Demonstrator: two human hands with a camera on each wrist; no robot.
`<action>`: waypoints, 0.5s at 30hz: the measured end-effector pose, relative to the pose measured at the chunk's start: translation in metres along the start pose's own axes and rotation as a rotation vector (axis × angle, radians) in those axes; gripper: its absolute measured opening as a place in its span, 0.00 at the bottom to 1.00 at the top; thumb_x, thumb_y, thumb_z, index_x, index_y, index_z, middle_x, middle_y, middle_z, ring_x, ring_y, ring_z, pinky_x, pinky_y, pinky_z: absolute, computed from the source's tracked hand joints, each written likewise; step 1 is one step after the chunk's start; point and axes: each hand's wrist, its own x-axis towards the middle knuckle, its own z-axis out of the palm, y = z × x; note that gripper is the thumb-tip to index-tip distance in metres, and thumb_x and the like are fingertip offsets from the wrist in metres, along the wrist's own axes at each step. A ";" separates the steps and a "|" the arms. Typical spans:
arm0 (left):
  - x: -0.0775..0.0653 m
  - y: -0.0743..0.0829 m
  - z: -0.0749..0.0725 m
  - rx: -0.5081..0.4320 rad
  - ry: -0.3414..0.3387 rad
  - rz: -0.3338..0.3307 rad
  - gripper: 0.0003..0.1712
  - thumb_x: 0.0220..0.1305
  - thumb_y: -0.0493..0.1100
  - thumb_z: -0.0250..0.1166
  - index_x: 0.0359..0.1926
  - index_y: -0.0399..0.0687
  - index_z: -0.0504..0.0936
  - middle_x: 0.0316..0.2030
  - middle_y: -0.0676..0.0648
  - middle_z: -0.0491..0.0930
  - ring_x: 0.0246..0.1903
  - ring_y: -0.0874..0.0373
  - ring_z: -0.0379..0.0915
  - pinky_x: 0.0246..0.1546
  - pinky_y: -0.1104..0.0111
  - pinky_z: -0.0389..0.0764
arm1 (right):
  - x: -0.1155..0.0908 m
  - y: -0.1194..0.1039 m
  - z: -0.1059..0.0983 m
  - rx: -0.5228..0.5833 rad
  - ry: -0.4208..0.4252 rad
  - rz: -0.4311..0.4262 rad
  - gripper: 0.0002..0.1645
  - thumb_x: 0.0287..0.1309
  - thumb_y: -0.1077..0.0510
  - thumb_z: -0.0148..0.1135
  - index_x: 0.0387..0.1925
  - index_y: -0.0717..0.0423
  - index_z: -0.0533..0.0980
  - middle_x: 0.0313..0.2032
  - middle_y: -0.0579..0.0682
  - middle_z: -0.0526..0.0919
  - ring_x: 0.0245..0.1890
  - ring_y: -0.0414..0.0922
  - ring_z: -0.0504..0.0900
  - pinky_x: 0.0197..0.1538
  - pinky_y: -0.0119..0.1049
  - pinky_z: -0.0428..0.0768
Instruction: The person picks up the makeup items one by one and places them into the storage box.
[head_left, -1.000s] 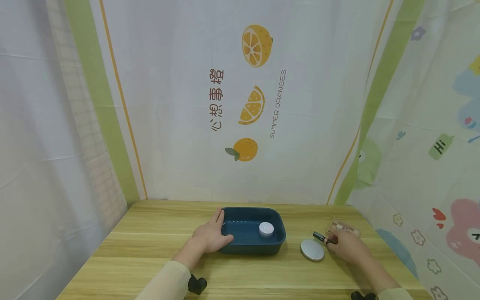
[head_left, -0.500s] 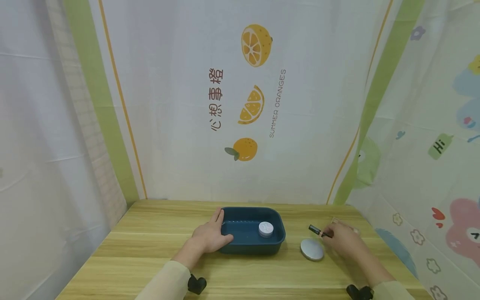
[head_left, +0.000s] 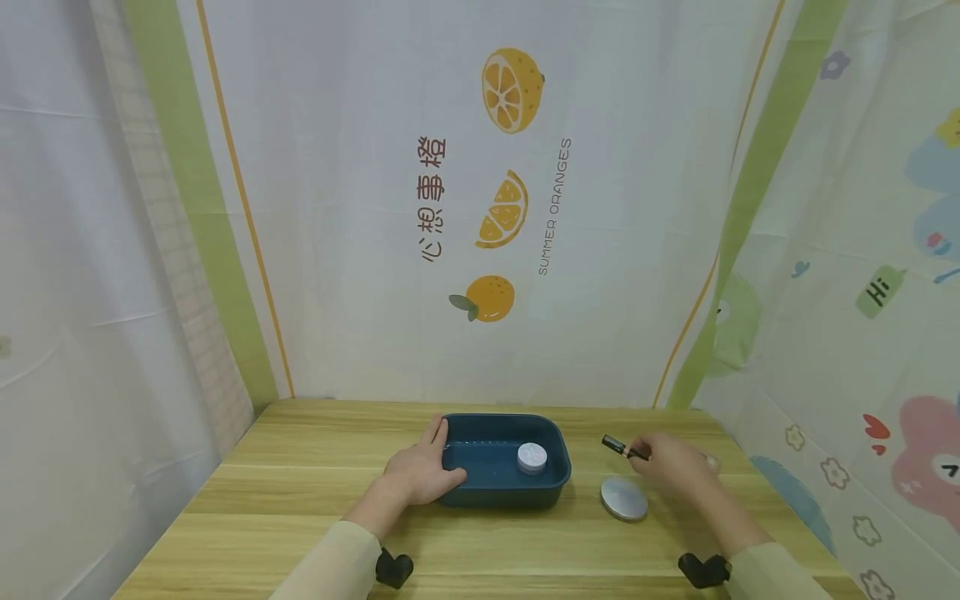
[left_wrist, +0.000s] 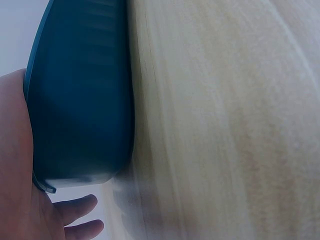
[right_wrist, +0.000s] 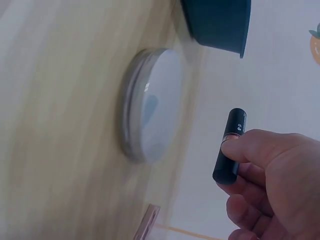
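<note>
Here, the right hand point(head_left: 667, 460) pinches a black tube point(right_wrist: 235, 121) mid-length, left hand point(head_left: 422, 472) spread against a bin point(head_left: 501, 498).

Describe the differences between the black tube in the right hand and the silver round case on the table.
The black tube is slim and stick-like, while the silver round case is a flat disc. The tube is dark with a pinkish band; the case is pale and shiny. The right hand pinches the tube, while the case lies on the table, untouched. Both are outside the blue bin.
</note>
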 end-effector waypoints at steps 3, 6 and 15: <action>0.000 0.001 0.000 0.000 -0.004 -0.003 0.58 0.70 0.63 0.63 0.90 0.43 0.50 0.90 0.44 0.44 0.14 0.53 0.61 0.20 0.62 0.58 | 0.003 -0.006 -0.002 0.020 -0.008 -0.037 0.10 0.72 0.52 0.70 0.48 0.51 0.88 0.42 0.46 0.90 0.40 0.43 0.85 0.46 0.52 0.83; -0.001 0.001 -0.001 -0.002 -0.004 -0.005 0.58 0.70 0.63 0.63 0.90 0.43 0.50 0.90 0.45 0.44 0.14 0.54 0.60 0.20 0.62 0.58 | 0.006 -0.014 -0.006 0.034 -0.012 -0.061 0.12 0.73 0.52 0.70 0.49 0.54 0.88 0.44 0.48 0.91 0.43 0.45 0.88 0.48 0.52 0.86; 0.001 0.001 -0.002 0.013 -0.006 -0.007 0.58 0.70 0.63 0.63 0.90 0.43 0.50 0.90 0.45 0.44 0.14 0.54 0.60 0.20 0.62 0.58 | 0.017 -0.034 -0.007 0.029 -0.001 -0.094 0.14 0.72 0.54 0.69 0.50 0.58 0.89 0.42 0.49 0.92 0.38 0.43 0.85 0.44 0.46 0.85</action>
